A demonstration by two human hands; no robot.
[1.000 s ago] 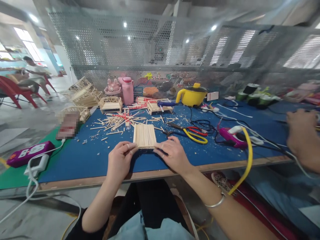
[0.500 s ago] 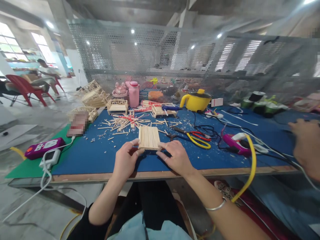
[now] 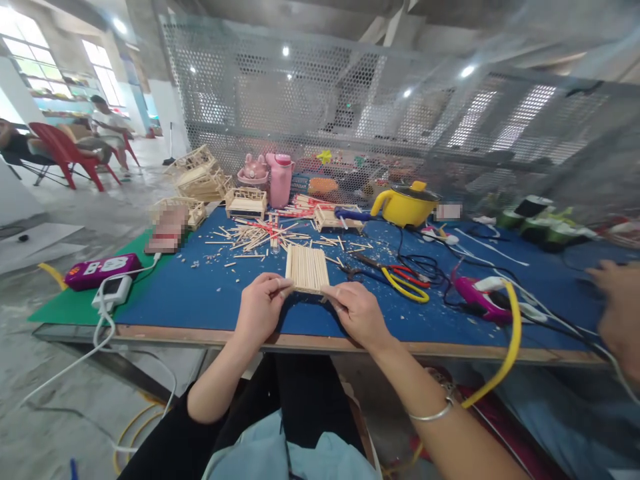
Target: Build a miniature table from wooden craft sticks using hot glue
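Fingers of the left hand point(image 3: 263, 303) and right hand point(image 3: 357, 310) pinch a flat, pale wooden-stick panel point(image 3: 307, 269) by its near corners, toward the blue tabletop point(image 3: 175, 303) front; a round yellow pot point(image 3: 407, 208) stands toward the tabletop's back.

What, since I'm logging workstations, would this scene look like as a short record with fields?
Held item: wooden-stick panel
Left hand: pinching the panel's near left corner
Right hand: pinching its near right corner
Beyond panel: loose sticks
Right of panel: yellow-handled tool
Back of table: pink bottle, yellow pot
Table surface: blue covering
Right edge: another person's hand, blurred
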